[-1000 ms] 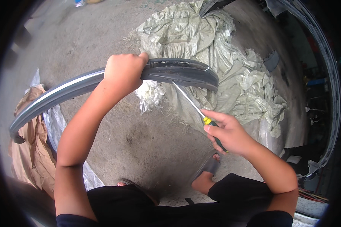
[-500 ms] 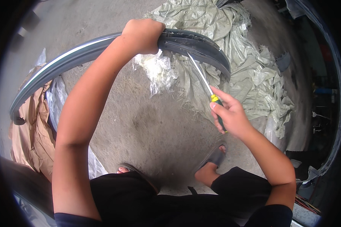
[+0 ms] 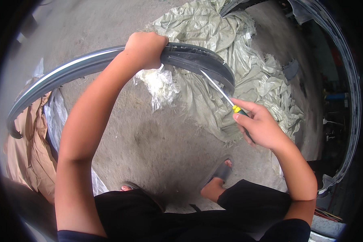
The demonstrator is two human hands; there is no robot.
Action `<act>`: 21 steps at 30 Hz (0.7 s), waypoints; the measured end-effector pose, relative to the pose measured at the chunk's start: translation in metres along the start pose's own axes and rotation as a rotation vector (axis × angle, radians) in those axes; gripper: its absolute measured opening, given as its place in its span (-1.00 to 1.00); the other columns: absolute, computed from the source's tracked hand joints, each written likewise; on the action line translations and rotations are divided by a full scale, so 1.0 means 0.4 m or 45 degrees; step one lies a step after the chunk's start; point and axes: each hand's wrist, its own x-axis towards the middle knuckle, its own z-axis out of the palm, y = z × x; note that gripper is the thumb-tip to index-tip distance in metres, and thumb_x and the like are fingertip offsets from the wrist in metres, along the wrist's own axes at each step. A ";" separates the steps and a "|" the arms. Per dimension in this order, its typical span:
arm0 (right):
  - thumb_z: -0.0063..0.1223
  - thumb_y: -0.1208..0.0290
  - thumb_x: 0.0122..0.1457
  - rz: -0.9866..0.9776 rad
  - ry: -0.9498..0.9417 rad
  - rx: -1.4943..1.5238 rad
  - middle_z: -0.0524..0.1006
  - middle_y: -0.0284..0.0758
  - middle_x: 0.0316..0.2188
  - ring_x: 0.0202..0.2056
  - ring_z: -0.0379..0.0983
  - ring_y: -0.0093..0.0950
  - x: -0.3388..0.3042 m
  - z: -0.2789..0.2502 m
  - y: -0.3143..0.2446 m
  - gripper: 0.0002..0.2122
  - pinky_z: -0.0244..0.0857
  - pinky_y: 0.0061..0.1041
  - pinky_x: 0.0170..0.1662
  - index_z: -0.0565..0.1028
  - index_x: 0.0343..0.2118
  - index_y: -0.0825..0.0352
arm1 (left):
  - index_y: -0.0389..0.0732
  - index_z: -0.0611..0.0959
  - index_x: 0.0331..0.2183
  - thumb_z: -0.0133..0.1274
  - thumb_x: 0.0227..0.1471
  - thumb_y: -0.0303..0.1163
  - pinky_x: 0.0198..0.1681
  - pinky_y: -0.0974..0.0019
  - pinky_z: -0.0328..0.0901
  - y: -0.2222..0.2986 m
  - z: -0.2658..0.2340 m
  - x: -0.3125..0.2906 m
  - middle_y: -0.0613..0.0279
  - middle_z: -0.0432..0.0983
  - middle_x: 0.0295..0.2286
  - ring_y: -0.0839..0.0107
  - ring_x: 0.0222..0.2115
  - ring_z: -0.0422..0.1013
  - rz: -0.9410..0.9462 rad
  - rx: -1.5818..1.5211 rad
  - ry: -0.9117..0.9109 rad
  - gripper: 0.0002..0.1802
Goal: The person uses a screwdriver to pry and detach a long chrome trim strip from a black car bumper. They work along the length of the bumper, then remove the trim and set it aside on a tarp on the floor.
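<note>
A long, curved dark trim piece point(image 3: 82, 66) with a pale bright strip along its outer edge arches across the upper left. My left hand point(image 3: 147, 49) is closed around it near its wider right end. In my right hand point(image 3: 259, 124) is a screwdriver point(image 3: 218, 88) with a green and yellow handle and a bare metal shaft. Its shaft points up and left, the tip at or very near the underside of the trim's right end; whether it touches I cannot tell. My left palm and fingertips are hidden behind the fist.
Crumpled pale green woven sheeting point(image 3: 246, 76) spreads over the concrete floor point(image 3: 149, 141) beyond the trim. Clear plastic point(image 3: 159, 86) lies below my left hand. Brown paper point(image 3: 34, 157) is at left. Another long curved dark strip point(image 3: 353, 101) stands along the right side.
The trim's right end and my left hand have shifted slightly left and down in view. My right hand with the screwdriver sits a little farther right and lower.
</note>
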 end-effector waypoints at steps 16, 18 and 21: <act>0.04 0.42 0.40 0.078 -0.027 -0.125 0.41 -0.43 -0.57 -0.74 0.29 -0.61 0.016 -0.001 -0.031 -0.47 0.17 -0.51 -0.69 0.29 0.40 0.36 | -0.06 0.68 -0.08 0.33 -0.09 -0.32 -0.24 0.09 0.55 0.013 -0.018 -0.022 0.18 0.70 -0.30 0.13 -0.27 0.66 0.007 0.040 -0.062 -0.55; 0.04 0.42 0.40 0.038 -0.050 -0.098 0.41 -0.44 -0.57 -0.74 0.30 -0.60 0.018 -0.003 -0.014 -0.47 0.17 -0.52 -0.69 0.29 0.40 0.34 | -0.03 0.61 0.00 0.35 -0.07 -0.28 -0.21 0.09 0.52 0.009 -0.002 -0.034 0.18 0.67 -0.25 0.13 -0.24 0.65 0.032 0.038 0.057 -0.46; 0.04 0.43 0.40 0.075 -0.065 -0.076 0.40 -0.43 -0.57 -0.74 0.30 -0.59 0.008 -0.016 0.020 -0.47 0.17 -0.51 -0.68 0.29 0.41 0.30 | 0.00 0.51 0.08 0.36 -0.06 -0.25 -0.16 0.10 0.46 -0.018 0.045 -0.043 0.18 0.61 -0.18 0.13 -0.18 0.63 0.011 0.162 0.204 -0.36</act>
